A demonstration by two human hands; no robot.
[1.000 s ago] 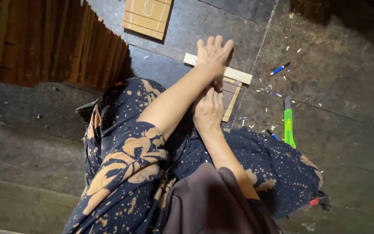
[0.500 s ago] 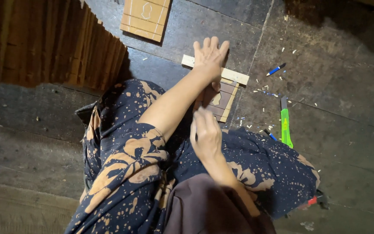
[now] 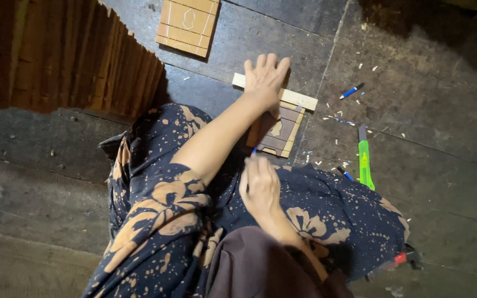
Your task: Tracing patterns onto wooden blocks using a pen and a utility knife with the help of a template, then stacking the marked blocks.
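A person is sitting on a dark plank floor (image 3: 56, 182), legs covered by a dark blue cloth with tan flower prints (image 3: 155, 215). At ten o'clock a stack of upright brown boards (image 3: 67, 55) is standing against the edge of the view. At twelve o'clock a flat tan cardboard panel (image 3: 187, 23) with pencilled lines is lying on the floor, well apart from the hands.

The left hand (image 3: 265, 77) is reaching out toward one o'clock from the lap, fingers spread and lying flat, palm pressing down on a pale wooden strip (image 3: 299, 99) that is running across the top of a small dark slatted wooden panel (image 3: 280, 135). That panel is resting on the floor just beyond the knees, touching the strip at its far edge and partly hidden under the left forearm.

The right hand (image 3: 260, 190) is hovering over the lap at about six o'clock from the panel, fingers curled together and pinching a thin blue-tipped pen (image 3: 254, 152) whose tip is pointing toward the panel's near edge; whether the tip is touching the wood cannot be told.

Toward three o'clock a green utility knife (image 3: 365, 160) is lying on the floor, with a blue pen (image 3: 351, 91) beyond it at two o'clock and pale wood shavings (image 3: 338, 118) scattered between them. At five o'clock a red-handled tool (image 3: 396, 260) is peeking out beside the cloth.
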